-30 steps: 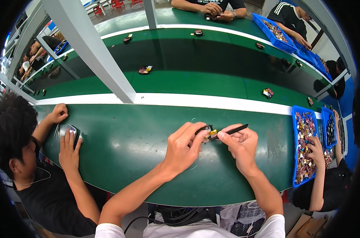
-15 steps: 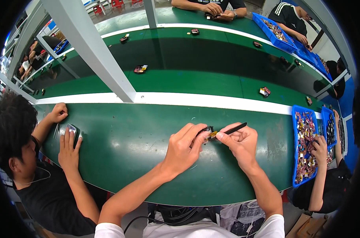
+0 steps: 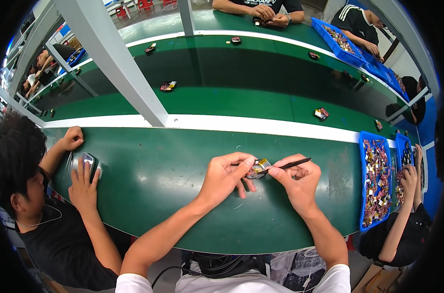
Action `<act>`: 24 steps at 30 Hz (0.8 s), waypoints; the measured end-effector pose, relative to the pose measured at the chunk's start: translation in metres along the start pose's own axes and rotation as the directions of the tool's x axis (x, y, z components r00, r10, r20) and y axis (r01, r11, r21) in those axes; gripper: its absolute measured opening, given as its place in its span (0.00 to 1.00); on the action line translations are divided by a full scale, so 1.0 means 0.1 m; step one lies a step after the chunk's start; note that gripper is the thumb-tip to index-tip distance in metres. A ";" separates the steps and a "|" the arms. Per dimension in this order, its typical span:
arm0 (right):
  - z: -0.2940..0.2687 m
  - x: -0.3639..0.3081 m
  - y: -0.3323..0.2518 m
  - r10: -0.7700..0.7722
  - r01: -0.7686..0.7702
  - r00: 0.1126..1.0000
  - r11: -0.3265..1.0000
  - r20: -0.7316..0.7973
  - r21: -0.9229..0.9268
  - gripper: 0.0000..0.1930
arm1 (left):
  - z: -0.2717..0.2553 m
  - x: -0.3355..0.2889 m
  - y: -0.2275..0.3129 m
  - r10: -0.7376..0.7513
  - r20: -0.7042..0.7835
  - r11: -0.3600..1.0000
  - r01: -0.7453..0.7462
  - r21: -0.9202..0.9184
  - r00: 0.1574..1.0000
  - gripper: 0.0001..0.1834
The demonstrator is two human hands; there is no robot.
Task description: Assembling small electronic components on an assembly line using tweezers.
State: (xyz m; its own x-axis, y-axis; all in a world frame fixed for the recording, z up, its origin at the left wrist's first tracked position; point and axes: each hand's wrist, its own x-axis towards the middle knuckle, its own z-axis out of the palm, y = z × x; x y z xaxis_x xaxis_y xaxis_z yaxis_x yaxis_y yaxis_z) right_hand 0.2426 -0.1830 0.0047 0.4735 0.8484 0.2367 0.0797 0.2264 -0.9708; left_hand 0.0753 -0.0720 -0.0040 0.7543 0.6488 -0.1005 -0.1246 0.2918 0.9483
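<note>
Over the green bench, my left hand (image 3: 225, 177) grips a small electronic assembly (image 3: 259, 168) between thumb and fingers. The piece has a dark casing and a silver and yellow block, perhaps a battery, facing up. My right hand (image 3: 298, 184) is closed around a slim black stick-like tool (image 3: 296, 163), its rear end pointing up and right. The tool's front end meets the right side of the assembly near my right thumb and fingertips. Exactly where its tip touches is hidden.
Past a white rail (image 3: 261, 128), a green conveyor (image 3: 241, 97) carries several similar assemblies (image 3: 321, 114). A blue tray (image 3: 363, 180) of small parts stands at the right, beside a person's hands. On the left, another person's hand rests by a phone (image 3: 88, 161). A grey post (image 3: 109, 58) rises ahead.
The assembly has turned in my left hand, showing its silver face. The black tool has shifted slightly right and down. Conveyor pieces moved left. The right-hand person's hand left the nearer tray.
</note>
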 end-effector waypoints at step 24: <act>-0.11 -0.03 -0.03 -0.158 0.163 0.987 0.971 0.041 -0.176 0.06 | 0.12 -0.04 0.01 0.053 -0.001 0.997 -0.053 0.049 0.999 0.16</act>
State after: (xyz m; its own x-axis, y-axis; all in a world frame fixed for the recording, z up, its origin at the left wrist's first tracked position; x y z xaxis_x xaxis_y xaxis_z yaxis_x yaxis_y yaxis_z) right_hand 0.2508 -0.1913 0.0061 0.4185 0.8208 0.3888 0.3087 0.2740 -0.9108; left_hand 0.0803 -0.0825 0.0014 0.7462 0.6638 -0.0500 -0.1329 0.2222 0.9659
